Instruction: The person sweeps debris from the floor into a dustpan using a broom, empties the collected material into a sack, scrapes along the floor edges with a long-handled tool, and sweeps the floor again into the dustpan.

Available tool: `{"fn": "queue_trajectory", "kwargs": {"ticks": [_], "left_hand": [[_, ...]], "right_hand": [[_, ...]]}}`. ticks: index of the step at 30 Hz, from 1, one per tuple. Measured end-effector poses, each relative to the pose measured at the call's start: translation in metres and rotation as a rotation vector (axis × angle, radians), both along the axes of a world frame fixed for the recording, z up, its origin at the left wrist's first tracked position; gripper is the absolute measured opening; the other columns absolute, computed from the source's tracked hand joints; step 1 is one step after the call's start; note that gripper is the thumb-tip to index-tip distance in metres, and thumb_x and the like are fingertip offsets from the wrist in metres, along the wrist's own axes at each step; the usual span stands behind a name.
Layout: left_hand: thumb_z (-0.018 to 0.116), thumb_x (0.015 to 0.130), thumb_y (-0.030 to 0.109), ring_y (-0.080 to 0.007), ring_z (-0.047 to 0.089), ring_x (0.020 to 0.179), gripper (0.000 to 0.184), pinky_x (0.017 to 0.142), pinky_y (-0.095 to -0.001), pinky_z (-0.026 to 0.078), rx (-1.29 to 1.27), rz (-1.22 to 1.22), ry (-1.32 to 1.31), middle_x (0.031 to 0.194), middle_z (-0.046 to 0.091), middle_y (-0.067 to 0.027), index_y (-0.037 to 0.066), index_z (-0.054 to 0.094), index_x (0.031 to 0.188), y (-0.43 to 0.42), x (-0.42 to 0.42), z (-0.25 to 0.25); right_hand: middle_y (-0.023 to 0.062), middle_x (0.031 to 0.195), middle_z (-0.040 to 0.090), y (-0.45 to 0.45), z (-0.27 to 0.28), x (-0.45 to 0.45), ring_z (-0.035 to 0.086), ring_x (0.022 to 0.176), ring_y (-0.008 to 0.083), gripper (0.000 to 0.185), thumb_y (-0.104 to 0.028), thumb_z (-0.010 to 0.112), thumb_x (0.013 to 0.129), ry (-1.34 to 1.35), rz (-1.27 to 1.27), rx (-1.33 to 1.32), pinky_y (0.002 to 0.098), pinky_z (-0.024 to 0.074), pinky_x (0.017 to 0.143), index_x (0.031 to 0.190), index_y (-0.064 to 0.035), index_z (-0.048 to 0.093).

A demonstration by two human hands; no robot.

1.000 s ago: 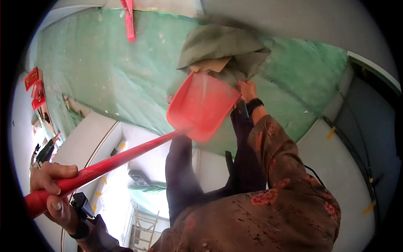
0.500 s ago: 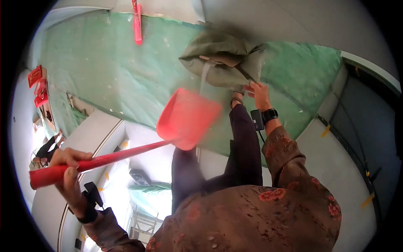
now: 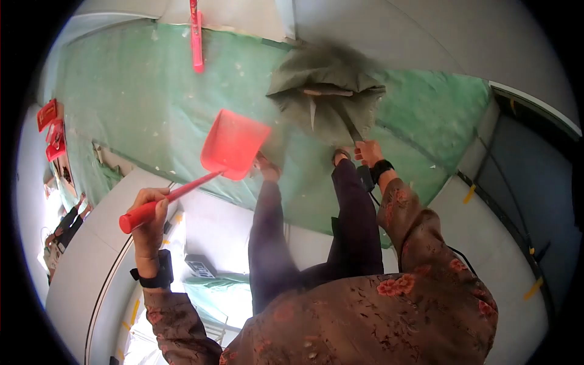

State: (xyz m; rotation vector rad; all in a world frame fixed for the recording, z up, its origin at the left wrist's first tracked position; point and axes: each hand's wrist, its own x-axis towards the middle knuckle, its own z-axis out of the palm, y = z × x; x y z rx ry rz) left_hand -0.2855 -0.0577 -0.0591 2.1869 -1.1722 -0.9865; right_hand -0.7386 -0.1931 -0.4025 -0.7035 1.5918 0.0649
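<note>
One red dustpan (image 3: 234, 143), one olive sack (image 3: 310, 118), one red-headed tool (image 3: 196, 48), one left hand (image 3: 149, 213), one right hand (image 3: 368, 153), two black wrist straps (image 3: 155, 279), two trouser legs (image 3: 266, 237), one other person (image 3: 61, 237) and at least two yellow tape strips (image 3: 468, 194) are in view.

The dustpan (image 3: 236, 146) looks like smooth red plastic, its pan faintly translucent and soft in sheen, while its tubular handle (image 3: 182, 190) is a deeper red with a glossy highlight. The sack (image 3: 331, 115) appears to be woven olive-drab fabric, matt and heavily creased. The green floor covering (image 3: 146, 103) looks like thin sheeting, wrinkled and flecked with pale marks; whether plastic or cloth cannot be told. The brown floral shirt (image 3: 347, 322) is soft cloth with a slight silky sheen, and the dark purple trousers (image 3: 356, 207) are plain, matt cloth. The pale wall (image 3: 389, 27) is smooth and matt, and the yellow strips (image 3: 469, 193) look like flat adhesive tape.
</note>
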Motion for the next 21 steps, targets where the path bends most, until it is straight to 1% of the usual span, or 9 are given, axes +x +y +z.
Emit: {"fn": "queue_trajectory", "kwargs": {"ticks": [3, 5, 6, 8, 10, 13, 17, 19, 21], "left_hand": [[0.056, 0.078, 0.002, -0.016, 0.055, 0.081, 0.003, 0.079, -0.0277, 0.043, 0.0, 0.081, -0.026, 0.091, 0.061, -0.0118, 0.0, 0.055, 0.078, 0.011, 0.002, -0.027], [0.056, 0.078, 0.0, -0.0174, 0.056, 0.085, 0.003, 0.081, -0.0289, 0.044, 0.001, 0.05, -0.027, 0.096, 0.062, -0.0129, 0.0, 0.055, 0.081, 0.02, 0.007, -0.041], [0.056, 0.078, -0.001, -0.018, 0.057, 0.088, 0.005, 0.083, -0.03, 0.044, -0.023, 0.085, -0.008, 0.097, 0.062, -0.0133, 0.0, 0.054, 0.083, 0.024, 0.007, -0.046], [0.055, 0.077, -0.004, -0.0208, 0.057, 0.097, 0.011, 0.09, -0.0328, 0.042, -0.039, 0.13, 0.034, 0.102, 0.061, -0.0149, 0.001, 0.054, 0.086, 0.033, 0.009, -0.06], [0.054, 0.077, -0.005, -0.0215, 0.056, 0.099, 0.011, 0.091, -0.0329, 0.041, -0.071, 0.132, 0.041, 0.103, 0.06, -0.0152, 0.001, 0.054, 0.086, 0.04, 0.008, -0.073], [0.052, 0.076, -0.007, -0.0236, 0.055, 0.102, 0.014, 0.093, -0.0331, 0.04, -0.094, 0.144, 0.038, 0.107, 0.059, -0.0159, 0.001, 0.054, 0.087, 0.047, 0.004, -0.08], [0.054, 0.082, -0.001, -0.0253, 0.052, 0.107, 0.008, 0.095, -0.0353, 0.038, -0.064, 0.126, 0.029, 0.112, 0.056, -0.0193, 0.001, 0.054, 0.09, 0.051, -0.003, -0.092], [0.054, 0.081, -0.003, -0.0262, 0.052, 0.107, 0.009, 0.095, -0.0359, 0.038, -0.057, 0.106, 0.027, 0.112, 0.056, -0.02, 0.001, 0.054, 0.09, 0.053, -0.005, -0.1], [0.054, 0.082, 0.001, -0.0262, 0.053, 0.106, 0.008, 0.092, -0.0346, 0.041, -0.093, 0.144, 0.051, 0.113, 0.055, -0.0203, 0.001, 0.053, 0.09, 0.066, -0.001, -0.112]], "right_hand": [[0.011, 0.069, 0.061, -0.031, 0.001, -0.001, 0.057, 0.054, 0.0184, 0.027, -0.026, 0.055, 0.083, 0.289, 0.34, -0.019, 0.033, 0.0379, 0.043, 0.081, 0.0012, 0.058], [0.0115, 0.065, 0.06, -0.053, 0.016, -0.002, 0.055, 0.047, 0.0195, 0.029, -0.026, 0.055, 0.083, 0.576, 0.76, -0.535, 0.0348, 0.0359, 0.04, 0.074, 0.0011, 0.058], [0.0115, 0.065, 0.06, -0.06, 0.013, 0.006, 0.055, 0.047, 0.0195, 0.029, -0.026, 0.055, 0.083, 0.577, 0.765, -0.536, 0.0348, 0.0359, 0.04, 0.074, 0.0011, 0.058], [0.0191, 0.073, 0.062, -0.071, 0.004, 0.028, 0.062, 0.063, 0.0284, 0.037, -0.032, 0.052, 0.082, 0.095, 0.631, -0.613, 0.0361, 0.05, 0.06, 0.077, 0.0042, 0.058], [0.0135, 0.066, 0.061, -0.08, 0.021, 0.081, 0.061, 0.058, 0.0265, 0.034, -0.033, 0.056, 0.084, -0.174, -0.07, -0.059, 0.0374, 0.0475, 0.049, 0.085, 0.0012, 0.056], [0.0155, 0.07, 0.062, -0.077, -0.052, 0.107, 0.062, 0.063, 0.0288, 0.039, -0.035, 0.056, 0.084, -0.42, -0.256, 0.236, 0.0388, 0.0507, 0.055, 0.096, 0.0018, 0.051], [0.019, 0.074, 0.061, -0.056, -0.074, 0.145, 0.062, 0.066, 0.0301, 0.042, -0.035, 0.055, 0.085, -0.354, -0.38, 0.333, 0.0405, 0.0514, 0.058, 0.1, 0.0033, 0.047], [0.0224, 0.084, 0.061, -0.055, -0.087, 0.155, 0.062, 0.068, 0.0312, 0.043, -0.037, 0.052, 0.087, -0.399, -0.743, 0.52, 0.0415, 0.0521, 0.06, 0.1, 0.0038, 0.046], [0.0228, 0.086, 0.06, -0.059, -0.114, 0.158, 0.062, 0.069, 0.0319, 0.043, -0.036, 0.052, 0.087, -0.393, -0.756, 0.384, 0.0423, 0.0522, 0.06, 0.103, 0.0039, 0.045]]}}
